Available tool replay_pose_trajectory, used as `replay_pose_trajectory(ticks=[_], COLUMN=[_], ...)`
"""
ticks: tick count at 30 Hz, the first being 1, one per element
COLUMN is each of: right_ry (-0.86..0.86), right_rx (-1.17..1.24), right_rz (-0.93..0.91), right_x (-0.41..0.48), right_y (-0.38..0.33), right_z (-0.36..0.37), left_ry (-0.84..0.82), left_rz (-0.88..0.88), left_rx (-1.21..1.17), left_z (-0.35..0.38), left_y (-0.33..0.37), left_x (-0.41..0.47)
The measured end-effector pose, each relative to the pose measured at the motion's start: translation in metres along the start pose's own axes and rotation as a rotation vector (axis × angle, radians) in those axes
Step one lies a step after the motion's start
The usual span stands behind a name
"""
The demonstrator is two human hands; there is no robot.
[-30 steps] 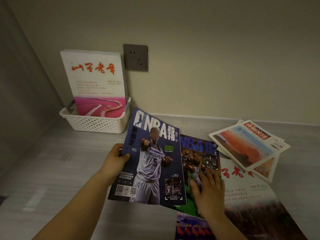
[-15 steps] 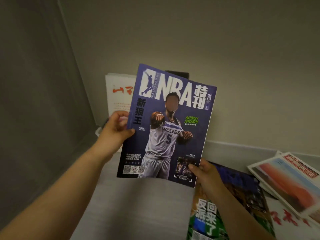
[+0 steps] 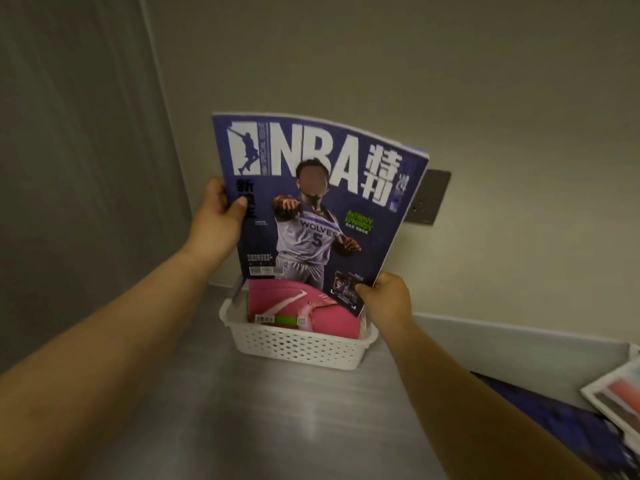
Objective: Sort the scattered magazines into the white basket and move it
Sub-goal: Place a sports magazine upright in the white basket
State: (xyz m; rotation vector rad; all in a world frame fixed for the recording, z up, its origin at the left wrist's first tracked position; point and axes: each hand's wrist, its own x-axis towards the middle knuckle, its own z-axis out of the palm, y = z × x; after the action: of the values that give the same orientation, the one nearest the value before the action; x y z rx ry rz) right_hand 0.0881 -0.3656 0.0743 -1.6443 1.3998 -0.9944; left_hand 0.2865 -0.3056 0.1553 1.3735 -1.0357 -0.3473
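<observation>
I hold a blue NBA magazine [image 3: 311,202] upright just above the white basket [image 3: 298,344], which stands against the back wall. My left hand [image 3: 218,216] grips its left edge, thumb on the cover. My right hand [image 3: 384,299] pinches its lower right corner. Inside the basket stands another magazine with a pink lower cover [image 3: 304,313]; its upper part is hidden behind the blue one. The blue magazine's bottom edge is at the basket's rim level, in front of the pink one.
A dark wall socket [image 3: 433,199] shows behind the magazine's right edge. More magazines lie on the grey surface at the right: a dark blue one [image 3: 540,410] and a white-edged stack [image 3: 616,396]. A side wall closes the left.
Both hands have carried the blue magazine from over the table's middle to the basket at the back and stood it upright. The view has turned left toward the basket.
</observation>
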Motion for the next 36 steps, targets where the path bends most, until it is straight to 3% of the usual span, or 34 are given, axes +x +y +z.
replay_pose_trajectory(ticks=[4,9,12,18,21,24,29,36], right_ry=[0.020,-0.021,0.008,-0.020,0.072,0.066,-0.038,-0.014], right_rx=[-0.118,-0.257,-0.418,-0.490,-0.271,0.051,0.116,0.298], right_rz=[0.098,0.080,0.043,0.048,0.076,0.069,0.016,0.083], right_x=[0.006,0.010,0.011,0.002,0.000,0.002,0.014,0.016], right_y=[0.019,0.025,0.028,0.040,0.042,0.036,0.017,0.009], right_z=[0.009,0.022,0.026,0.034,0.035,0.033,0.036,0.037], left_ry=[-0.072,-0.034,-0.042,-0.126,-0.108,0.016,-0.134,-0.166], left_rz=[-0.071,-0.153,-0.163,-0.125,-0.106,-0.058,-0.160,-0.226], left_rx=[-0.005,0.050,0.086,0.188,0.247,0.247,0.055,-0.025], left_z=[0.004,-0.001,-0.006,-0.003,0.002,0.006,0.026,0.037], left_y=[-0.038,-0.070,-0.081,-0.090,-0.089,-0.090,-0.090,-0.088], left_x=[-0.001,-0.001,0.000,0.003,0.005,0.005,-0.001,0.011])
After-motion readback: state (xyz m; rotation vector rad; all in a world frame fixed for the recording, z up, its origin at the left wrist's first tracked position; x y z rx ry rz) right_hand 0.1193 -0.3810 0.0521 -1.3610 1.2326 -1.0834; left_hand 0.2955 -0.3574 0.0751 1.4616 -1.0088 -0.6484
